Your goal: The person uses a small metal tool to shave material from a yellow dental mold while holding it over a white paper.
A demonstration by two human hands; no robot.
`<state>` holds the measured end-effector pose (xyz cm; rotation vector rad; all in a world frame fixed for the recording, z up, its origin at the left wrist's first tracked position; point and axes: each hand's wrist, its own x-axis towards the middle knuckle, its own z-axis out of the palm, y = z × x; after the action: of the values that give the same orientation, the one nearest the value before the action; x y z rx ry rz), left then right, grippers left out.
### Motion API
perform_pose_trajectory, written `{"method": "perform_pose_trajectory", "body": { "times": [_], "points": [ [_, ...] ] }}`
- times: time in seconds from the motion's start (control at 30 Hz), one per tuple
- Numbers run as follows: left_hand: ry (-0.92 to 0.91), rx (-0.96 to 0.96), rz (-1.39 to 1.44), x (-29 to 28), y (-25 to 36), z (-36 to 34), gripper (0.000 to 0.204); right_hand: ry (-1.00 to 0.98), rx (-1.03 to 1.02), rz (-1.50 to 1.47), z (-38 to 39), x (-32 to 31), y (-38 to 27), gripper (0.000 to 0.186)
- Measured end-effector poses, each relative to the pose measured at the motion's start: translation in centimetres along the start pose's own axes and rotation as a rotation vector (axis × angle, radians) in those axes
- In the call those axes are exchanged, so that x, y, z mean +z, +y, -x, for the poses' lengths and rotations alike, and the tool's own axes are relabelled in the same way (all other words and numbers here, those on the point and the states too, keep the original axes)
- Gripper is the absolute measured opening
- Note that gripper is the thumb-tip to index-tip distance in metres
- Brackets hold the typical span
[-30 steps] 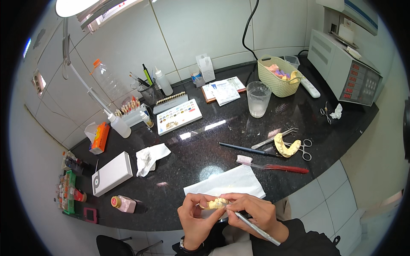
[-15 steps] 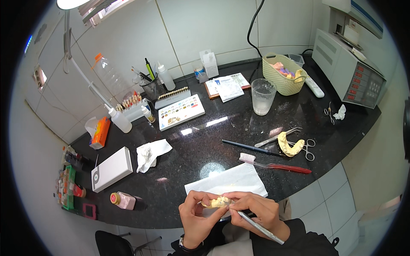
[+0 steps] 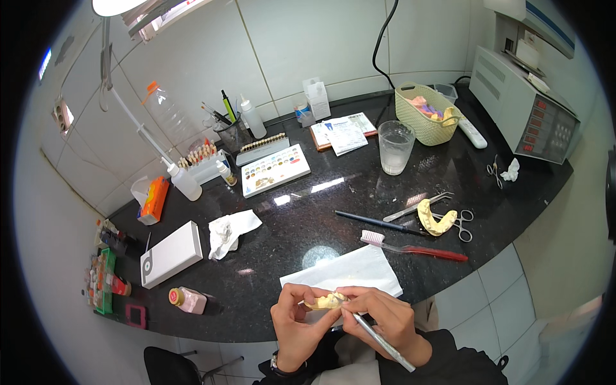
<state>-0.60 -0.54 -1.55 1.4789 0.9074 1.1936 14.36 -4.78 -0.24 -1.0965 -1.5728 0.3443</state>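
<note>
Your left hand [image 3: 296, 324] grips a yellow cast [image 3: 326, 301], thumb and fingers closed round it, just in front of the counter [image 3: 359, 192] edge and over your lap; your right hand [image 3: 378, 317] pinches a slim tool [image 3: 380, 341] like a pen, its tip touching the cast and its silver handle slanting down towards your right sleeve; both hands meet at the cast. Just beyond them a white tissue [image 3: 346, 273] lies flat on the counter; past it, to the right, a toothbrush [image 3: 414, 247] with a red handle lies near a dark brush [image 3: 378, 222], tweezers [image 3: 418, 206], scissors [image 3: 463, 223] and a 2nd yellow cast [image 3: 435, 219]. A glass [image 3: 395, 147] stands farther back beside a woven basket [image 3: 427, 115]; a palette [image 3: 274, 170] of colour wells sits left of centre; a crumpled cloth [image 3: 230, 230] and a white box [image 3: 171, 253] lie to your left, well apart from your hands.
</note>
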Motion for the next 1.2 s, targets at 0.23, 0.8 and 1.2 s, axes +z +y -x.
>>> {"method": "perform_pose_trajectory", "body": {
  "times": [0.23, 0.8, 1.2],
  "points": [
    [-0.015, 0.004, 0.048, 0.0, 0.11, -0.07, 0.038, 0.012, 0.069, -0.078, 0.27, -0.23, -0.21, 0.017],
    [0.002, 0.0, 0.061, -0.05, -0.16, -0.19, 0.039, 0.007, 0.049, -0.012, 0.06, 0.23, -0.23, 0.017],
    [0.009, 0.012, 0.062, 0.06, -0.15, -0.15, 0.039, 0.023, 0.016, 0.036, 0.48, 0.59, -0.55, 0.018]
  ]
}}
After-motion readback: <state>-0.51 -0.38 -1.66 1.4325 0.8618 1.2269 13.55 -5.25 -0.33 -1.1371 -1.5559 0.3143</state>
